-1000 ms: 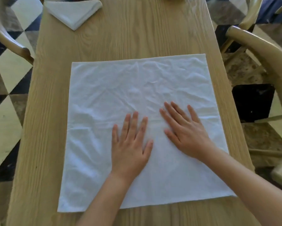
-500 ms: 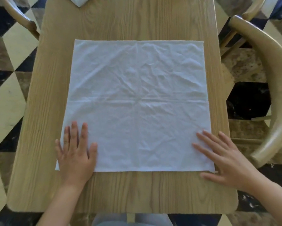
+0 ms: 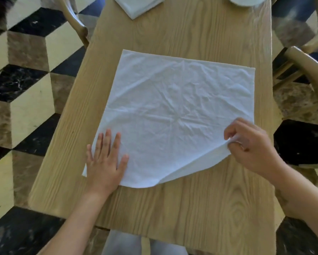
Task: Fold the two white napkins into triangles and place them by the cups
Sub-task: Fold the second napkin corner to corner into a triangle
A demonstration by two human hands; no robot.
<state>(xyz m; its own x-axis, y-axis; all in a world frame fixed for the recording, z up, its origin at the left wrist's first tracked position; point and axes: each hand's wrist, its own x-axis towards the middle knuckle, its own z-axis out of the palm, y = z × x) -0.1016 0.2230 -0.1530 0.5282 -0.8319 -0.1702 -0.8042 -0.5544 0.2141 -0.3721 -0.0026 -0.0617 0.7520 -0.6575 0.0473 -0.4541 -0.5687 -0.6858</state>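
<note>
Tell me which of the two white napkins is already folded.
The folded napkin at the table's far edge. The spread napkin lies open; the left hand presses it, the right hand lifts its corner.

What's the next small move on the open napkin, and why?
Probably carry the lifted near-right corner diagonally to the far-left corner. The right hand already pinches that corner of the open napkin off the table, while the left hand lies flat on the near-left corner.
</note>
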